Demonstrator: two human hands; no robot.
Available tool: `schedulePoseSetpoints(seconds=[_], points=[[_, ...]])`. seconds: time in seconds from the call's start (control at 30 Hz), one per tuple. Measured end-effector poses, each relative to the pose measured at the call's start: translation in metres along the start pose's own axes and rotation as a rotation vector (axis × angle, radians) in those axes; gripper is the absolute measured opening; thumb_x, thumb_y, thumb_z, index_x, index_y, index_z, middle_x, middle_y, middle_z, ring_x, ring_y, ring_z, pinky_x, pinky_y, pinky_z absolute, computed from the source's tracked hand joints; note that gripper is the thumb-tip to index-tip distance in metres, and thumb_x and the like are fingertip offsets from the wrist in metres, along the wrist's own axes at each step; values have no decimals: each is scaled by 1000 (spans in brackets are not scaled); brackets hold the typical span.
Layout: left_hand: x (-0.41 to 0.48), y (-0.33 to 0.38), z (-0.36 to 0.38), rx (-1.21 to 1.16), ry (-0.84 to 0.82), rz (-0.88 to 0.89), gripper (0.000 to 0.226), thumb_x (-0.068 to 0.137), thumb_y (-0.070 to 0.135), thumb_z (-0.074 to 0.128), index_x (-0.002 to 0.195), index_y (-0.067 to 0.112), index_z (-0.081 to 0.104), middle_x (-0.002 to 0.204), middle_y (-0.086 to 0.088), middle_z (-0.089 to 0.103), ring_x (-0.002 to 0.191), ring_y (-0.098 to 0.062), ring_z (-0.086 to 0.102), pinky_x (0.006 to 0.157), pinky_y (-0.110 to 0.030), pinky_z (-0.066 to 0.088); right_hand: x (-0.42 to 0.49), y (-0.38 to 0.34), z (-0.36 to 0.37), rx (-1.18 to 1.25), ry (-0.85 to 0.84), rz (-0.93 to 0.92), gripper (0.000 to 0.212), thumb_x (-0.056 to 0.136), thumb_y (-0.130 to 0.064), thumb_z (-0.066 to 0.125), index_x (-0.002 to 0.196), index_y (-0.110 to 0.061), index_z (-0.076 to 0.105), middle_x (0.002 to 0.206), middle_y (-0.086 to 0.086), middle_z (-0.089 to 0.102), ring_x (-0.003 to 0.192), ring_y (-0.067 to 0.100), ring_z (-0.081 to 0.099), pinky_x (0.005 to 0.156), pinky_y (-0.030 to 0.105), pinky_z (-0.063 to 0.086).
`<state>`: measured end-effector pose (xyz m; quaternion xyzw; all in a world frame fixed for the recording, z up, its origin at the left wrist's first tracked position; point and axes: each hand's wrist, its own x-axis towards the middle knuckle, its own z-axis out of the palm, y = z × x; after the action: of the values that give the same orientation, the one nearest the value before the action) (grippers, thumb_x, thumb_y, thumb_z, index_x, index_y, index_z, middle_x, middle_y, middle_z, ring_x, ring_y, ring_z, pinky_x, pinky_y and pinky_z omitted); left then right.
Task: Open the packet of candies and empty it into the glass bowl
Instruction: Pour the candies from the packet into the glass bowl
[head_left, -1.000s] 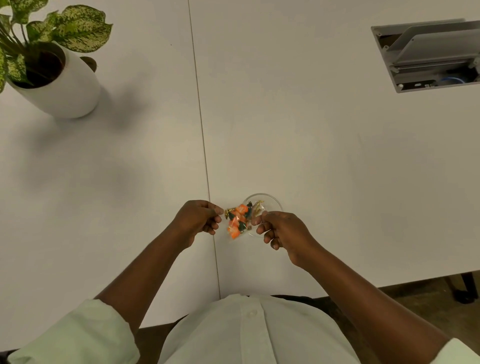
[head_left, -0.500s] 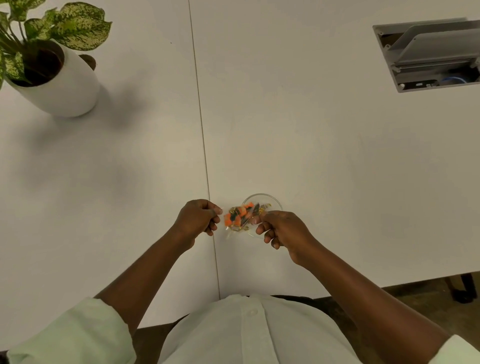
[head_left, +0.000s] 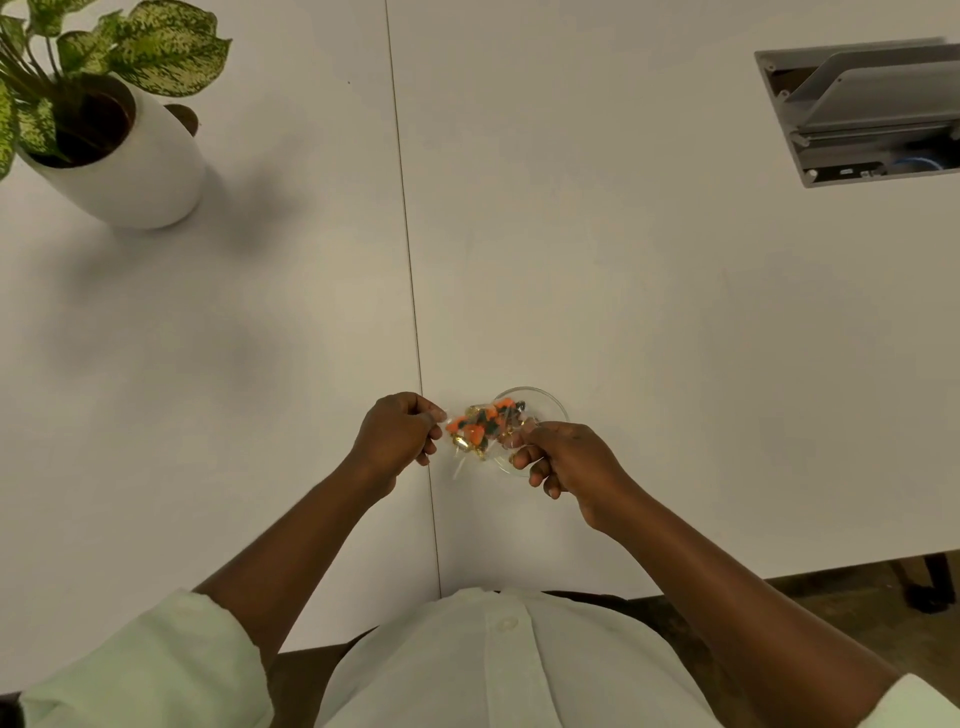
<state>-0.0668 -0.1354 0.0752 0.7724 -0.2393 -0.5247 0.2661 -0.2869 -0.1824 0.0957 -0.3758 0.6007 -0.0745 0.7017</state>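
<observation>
A clear packet of candies (head_left: 480, 428), with orange, dark green and gold pieces inside, is stretched between both hands just above the white table. My left hand (head_left: 397, 434) pinches its left edge. My right hand (head_left: 566, 457) pinches its right edge. A small glass bowl (head_left: 548, 402) stands on the table right behind and under the packet's right end; its near rim is partly hidden by my right hand and the packet. I cannot tell whether the packet is torn.
A potted plant in a white pot (head_left: 140, 166) stands at the far left. An open cable hatch (head_left: 872, 114) is set into the table at the far right. A seam (head_left: 410, 270) runs down the table. The table's near edge is at my body.
The packet has turned from hanging slanted to lying more level between my hands, and its candies have shifted. Both hands stay in nearly the same place.
</observation>
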Motion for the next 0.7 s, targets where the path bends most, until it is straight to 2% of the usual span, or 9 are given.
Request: schedulePoseSetpoints(seconds=[0.4,0.7], points=[[-3,-4,2,-60,-29,-28,11,94,8,64,87,4,72,70,-8,69,51,-14,59,50,-28,52,1,6,-1,3,9,26,29,102,-21,52,92,-12,78,66,0,72,46,8,58,40,19,39],[-7,-7,5,-94,21,-47,13,94,5,60,89,3,72,68,-7,67,51,-15,58,50,-30,51,1,11,-1,-4,9,24,28,101,-22,53,93,-10,77,66,-1,72,45,8,58,39,18,38]])
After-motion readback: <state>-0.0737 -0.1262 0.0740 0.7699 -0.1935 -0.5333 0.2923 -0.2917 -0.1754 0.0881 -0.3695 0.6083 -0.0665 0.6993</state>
